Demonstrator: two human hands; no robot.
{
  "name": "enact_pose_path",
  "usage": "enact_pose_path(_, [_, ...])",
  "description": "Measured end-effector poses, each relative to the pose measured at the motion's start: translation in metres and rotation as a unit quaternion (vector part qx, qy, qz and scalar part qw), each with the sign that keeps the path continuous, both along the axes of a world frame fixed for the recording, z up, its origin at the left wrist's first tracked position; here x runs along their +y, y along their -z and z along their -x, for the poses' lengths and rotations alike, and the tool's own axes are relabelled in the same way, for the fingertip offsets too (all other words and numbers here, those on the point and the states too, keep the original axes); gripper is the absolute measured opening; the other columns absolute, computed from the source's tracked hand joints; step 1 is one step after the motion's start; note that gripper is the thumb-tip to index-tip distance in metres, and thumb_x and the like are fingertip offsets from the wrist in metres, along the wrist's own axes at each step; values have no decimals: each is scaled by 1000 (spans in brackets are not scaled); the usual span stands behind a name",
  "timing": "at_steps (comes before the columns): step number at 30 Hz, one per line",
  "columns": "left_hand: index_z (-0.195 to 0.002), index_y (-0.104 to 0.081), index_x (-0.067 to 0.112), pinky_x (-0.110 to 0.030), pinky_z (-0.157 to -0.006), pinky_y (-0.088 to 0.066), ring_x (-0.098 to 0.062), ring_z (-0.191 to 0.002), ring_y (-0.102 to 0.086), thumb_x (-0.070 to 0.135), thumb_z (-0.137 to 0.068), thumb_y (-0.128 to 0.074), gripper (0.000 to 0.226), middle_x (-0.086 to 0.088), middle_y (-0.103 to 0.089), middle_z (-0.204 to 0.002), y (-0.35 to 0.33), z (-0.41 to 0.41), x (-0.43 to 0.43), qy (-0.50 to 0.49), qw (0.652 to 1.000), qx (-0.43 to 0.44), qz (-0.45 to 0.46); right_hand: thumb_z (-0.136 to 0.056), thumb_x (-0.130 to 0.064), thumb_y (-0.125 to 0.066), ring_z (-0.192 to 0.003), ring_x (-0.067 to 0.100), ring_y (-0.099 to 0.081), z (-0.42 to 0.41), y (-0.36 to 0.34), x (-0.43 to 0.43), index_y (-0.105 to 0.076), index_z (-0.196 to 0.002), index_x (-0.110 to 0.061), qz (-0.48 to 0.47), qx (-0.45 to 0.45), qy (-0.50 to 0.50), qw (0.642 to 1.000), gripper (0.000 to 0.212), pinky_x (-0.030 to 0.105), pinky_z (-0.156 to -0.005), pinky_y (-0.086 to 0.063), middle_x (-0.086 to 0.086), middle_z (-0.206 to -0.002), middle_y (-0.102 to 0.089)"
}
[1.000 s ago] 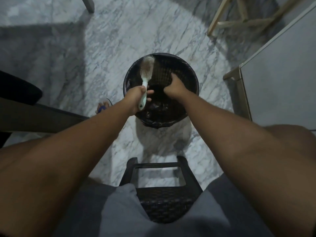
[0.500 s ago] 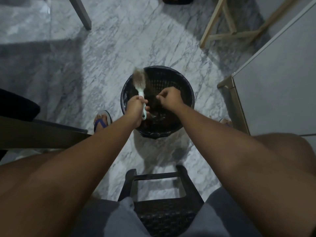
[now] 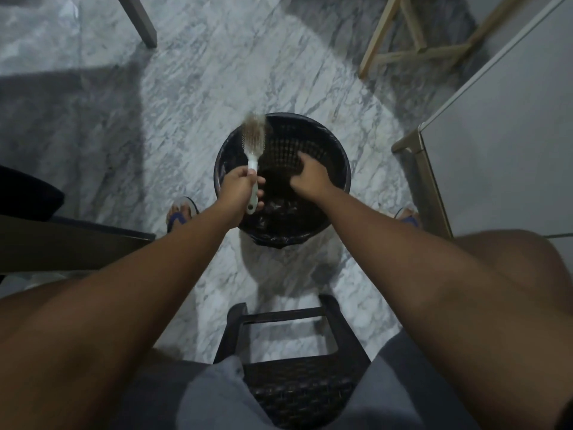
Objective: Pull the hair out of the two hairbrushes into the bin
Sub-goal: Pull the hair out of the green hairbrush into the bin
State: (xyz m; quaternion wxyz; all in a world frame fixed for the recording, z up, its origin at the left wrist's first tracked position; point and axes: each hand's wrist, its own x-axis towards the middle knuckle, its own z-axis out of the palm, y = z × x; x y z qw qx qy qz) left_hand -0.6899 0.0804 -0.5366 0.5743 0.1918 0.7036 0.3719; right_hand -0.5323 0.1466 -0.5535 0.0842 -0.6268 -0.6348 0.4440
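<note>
Brush was gripped by its handle in the left hand over the bin, so hair would fall inside; right hand hung loosely curled, contents unclear

Bare arms, grey shorts, sandals (blue-strapped)

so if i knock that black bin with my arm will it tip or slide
The bin looks like thin perforated plastic with almost nothing inside, so probably light. It stands on smooth marble floor, so a knock would likely slide it. A high hit near the rim might tip it.
</note>
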Motion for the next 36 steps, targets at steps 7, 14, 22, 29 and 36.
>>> enact_pose_path(7, [-107, -56, 18, -32, -50, -51, -16, -63, -57, 23, -103, -45, 12, -5, -63, -94, 9, -20, -18, 60, 998, -27, 3, -91, -37, -65, -92, 16, -70, 19, -5, 5, -54, -138, -18, -21, 207, 186, 960, 52, 41, -86, -60, 6, -102, -73])
enact_pose_path(14, [-92, -51, 16, -25, -46, -35, -12, -53, -40, 18, -103, -40, 16, -2, -49, -81, 16, -22, -21, 11, 997, -72, 26, -93, -17, -64, -82, 11, -66, 12, -7, 5, -74, -92, -9, -187, 135, 187, 955, 13, 23, -78, -52, 2, -89, -74])
enact_pose_path(22, [-82, -48, 18, -22, -43, -33, -12, -51, -37, 8, -96, -34, 22, -2, -47, -80, 19, -31, -15, -47, 993, -88, 66, -96, -6, -57, -81, 16, -59, 16, -24, 12, -65, -90, 3, -385, 179, 243, 872, 14, 11, -72, -43, 13, -88, -65])
enact_pose_path(29, [-82, -47, 11, -21, -41, -31, -11, -52, -37, 9, -88, -38, 11, -3, -40, -76, 17, -22, -10, -108, 978, -132, 123, -96, -1, -52, -80, 24, -61, 10, -28, 15, -62, -91, 5, -413, 162, 353, 824, 13, 21, -71, -47, 16, -89, -65])
enact_pose_path(36, [-97, -54, 17, -25, -46, -36, -13, -55, -42, 11, -98, -37, 18, -4, -51, -90, 21, -15, -17, -36, 994, -97, 30, -91, -14, -59, -122, 36, -55, 0, -6, 4, -56, -127, 0, 84, -142, 13, 986, 39, 35, -98, -47, 21, -130, -57])
